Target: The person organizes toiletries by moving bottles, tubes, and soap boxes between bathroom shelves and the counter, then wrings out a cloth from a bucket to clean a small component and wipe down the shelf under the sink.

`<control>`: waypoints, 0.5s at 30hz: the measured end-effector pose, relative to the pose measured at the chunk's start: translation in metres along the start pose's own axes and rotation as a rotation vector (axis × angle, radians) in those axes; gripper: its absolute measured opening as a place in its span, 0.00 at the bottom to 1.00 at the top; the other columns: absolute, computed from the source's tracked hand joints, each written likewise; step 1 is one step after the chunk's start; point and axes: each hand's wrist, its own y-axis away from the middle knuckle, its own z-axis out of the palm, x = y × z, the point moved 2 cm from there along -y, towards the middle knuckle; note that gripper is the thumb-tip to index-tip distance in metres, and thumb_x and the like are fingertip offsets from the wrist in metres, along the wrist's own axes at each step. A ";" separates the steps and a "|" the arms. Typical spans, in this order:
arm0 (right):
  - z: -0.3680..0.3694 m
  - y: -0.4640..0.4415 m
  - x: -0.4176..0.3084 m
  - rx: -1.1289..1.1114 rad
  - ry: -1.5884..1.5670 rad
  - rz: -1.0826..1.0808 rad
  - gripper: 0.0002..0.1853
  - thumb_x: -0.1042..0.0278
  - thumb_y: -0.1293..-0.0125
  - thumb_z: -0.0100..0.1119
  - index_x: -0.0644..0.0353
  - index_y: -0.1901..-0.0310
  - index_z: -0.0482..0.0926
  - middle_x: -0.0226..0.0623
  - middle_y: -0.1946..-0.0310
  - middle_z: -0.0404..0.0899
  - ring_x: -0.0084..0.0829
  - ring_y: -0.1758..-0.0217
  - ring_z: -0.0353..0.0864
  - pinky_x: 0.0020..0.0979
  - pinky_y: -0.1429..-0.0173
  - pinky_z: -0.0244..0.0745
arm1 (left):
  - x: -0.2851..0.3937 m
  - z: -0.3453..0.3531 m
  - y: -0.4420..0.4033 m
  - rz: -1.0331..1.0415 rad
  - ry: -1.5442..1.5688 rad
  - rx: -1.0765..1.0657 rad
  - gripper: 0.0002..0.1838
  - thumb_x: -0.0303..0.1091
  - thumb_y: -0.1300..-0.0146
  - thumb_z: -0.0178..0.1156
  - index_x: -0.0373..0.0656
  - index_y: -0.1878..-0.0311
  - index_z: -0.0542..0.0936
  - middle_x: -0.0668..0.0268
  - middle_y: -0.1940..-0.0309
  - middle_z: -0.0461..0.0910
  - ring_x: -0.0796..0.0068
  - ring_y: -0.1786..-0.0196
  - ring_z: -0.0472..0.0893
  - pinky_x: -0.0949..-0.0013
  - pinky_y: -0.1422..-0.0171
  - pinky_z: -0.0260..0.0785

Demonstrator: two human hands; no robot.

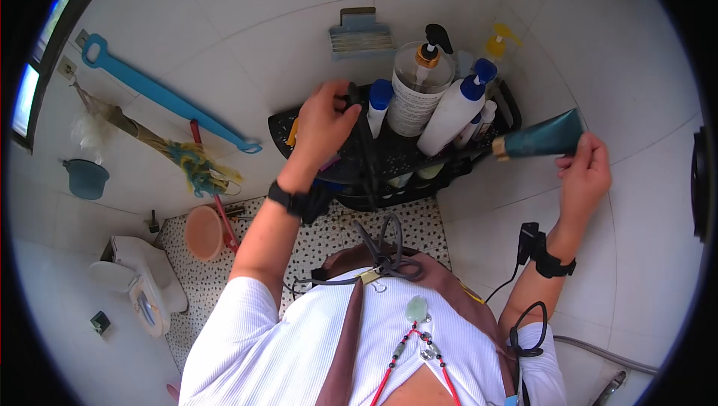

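Out to the right, my right hand [585, 170] pinches the flat end of a dark green squeeze tube [542, 136], whose gold cap points left toward the rack. My left hand [327, 123] is closed around the top of a dark upright bar [364, 144] at the front of the black shelf rack [344, 174]. Standing on the rack are a white bottle with a blue pump [449, 118], a large clear pump bottle [413, 103] with a black and gold top, and a smaller blue-capped bottle [378, 110]. Items behind my left hand are partly hidden.
A soap dish [363, 39] is fixed to the wall above the rack. Along the left wall hang a long blue handle [164, 95], a mop [187, 159] and a teal pail [86, 178]. A pink bucket [203, 232] and a toilet [146, 294] stand lower left.
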 end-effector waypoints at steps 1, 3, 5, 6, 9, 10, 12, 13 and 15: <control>0.002 0.008 0.007 -0.079 0.004 0.037 0.10 0.66 0.29 0.51 0.63 0.60 0.78 0.28 0.77 0.76 0.17 0.80 0.74 0.19 0.76 0.66 | -0.005 0.005 -0.010 -0.019 -0.078 -0.121 0.25 0.28 0.49 0.67 0.37 0.46 0.74 0.54 0.54 0.77 0.64 0.57 0.81 0.66 0.55 0.74; 0.003 0.023 0.017 -0.137 -0.002 0.070 0.09 0.66 0.29 0.51 0.63 0.60 0.77 0.28 0.78 0.75 0.16 0.80 0.73 0.19 0.76 0.65 | -0.013 0.015 -0.028 -0.013 -0.161 -0.241 0.30 0.30 0.50 0.69 0.38 0.42 0.72 0.54 0.49 0.76 0.64 0.51 0.79 0.64 0.50 0.73; 0.004 0.040 0.027 -0.256 0.000 0.110 0.09 0.67 0.29 0.51 0.63 0.61 0.77 0.27 0.79 0.74 0.16 0.80 0.73 0.19 0.76 0.64 | -0.020 0.032 -0.034 -0.014 -0.180 -0.430 0.38 0.34 0.55 0.72 0.39 0.38 0.69 0.51 0.43 0.71 0.57 0.44 0.75 0.61 0.43 0.70; 0.003 0.047 0.032 -0.265 -0.015 0.119 0.09 0.67 0.29 0.51 0.63 0.61 0.77 0.27 0.80 0.74 0.16 0.81 0.72 0.19 0.76 0.64 | -0.018 0.035 -0.037 -0.010 -0.182 -0.440 0.38 0.34 0.55 0.72 0.39 0.38 0.69 0.51 0.43 0.71 0.57 0.44 0.75 0.61 0.43 0.70; -0.005 0.065 0.038 -0.280 0.001 0.155 0.09 0.67 0.29 0.51 0.63 0.61 0.77 0.27 0.80 0.73 0.15 0.81 0.71 0.19 0.76 0.64 | -0.015 0.047 -0.042 0.108 -0.306 -0.444 0.38 0.36 0.56 0.73 0.38 0.40 0.70 0.50 0.47 0.74 0.53 0.46 0.76 0.62 0.41 0.68; -0.009 0.071 0.039 -0.271 0.010 0.176 0.09 0.67 0.29 0.51 0.63 0.61 0.77 0.27 0.80 0.73 0.15 0.81 0.71 0.19 0.76 0.64 | -0.016 0.048 -0.043 0.083 -0.262 -0.465 0.37 0.37 0.57 0.73 0.37 0.42 0.71 0.48 0.49 0.75 0.50 0.47 0.76 0.59 0.42 0.69; -0.015 0.078 0.043 -0.287 -0.018 0.236 0.09 0.68 0.29 0.51 0.63 0.61 0.77 0.27 0.81 0.73 0.15 0.81 0.71 0.19 0.76 0.65 | -0.014 0.049 -0.043 0.067 -0.219 -0.502 0.36 0.39 0.59 0.73 0.35 0.44 0.72 0.46 0.51 0.76 0.46 0.48 0.77 0.56 0.44 0.69; -0.019 0.082 0.044 -0.272 -0.014 0.246 0.09 0.68 0.29 0.51 0.63 0.61 0.77 0.27 0.81 0.73 0.15 0.81 0.71 0.19 0.76 0.65 | -0.011 0.047 -0.040 0.057 -0.259 -0.478 0.36 0.40 0.59 0.74 0.35 0.46 0.73 0.47 0.54 0.78 0.48 0.50 0.78 0.57 0.46 0.70; -0.025 0.087 0.045 -0.285 -0.025 0.216 0.08 0.68 0.30 0.52 0.63 0.61 0.77 0.28 0.81 0.73 0.15 0.81 0.72 0.19 0.76 0.66 | -0.002 0.041 -0.034 0.064 -0.295 -0.465 0.35 0.40 0.60 0.74 0.36 0.47 0.74 0.47 0.57 0.80 0.50 0.52 0.79 0.58 0.48 0.71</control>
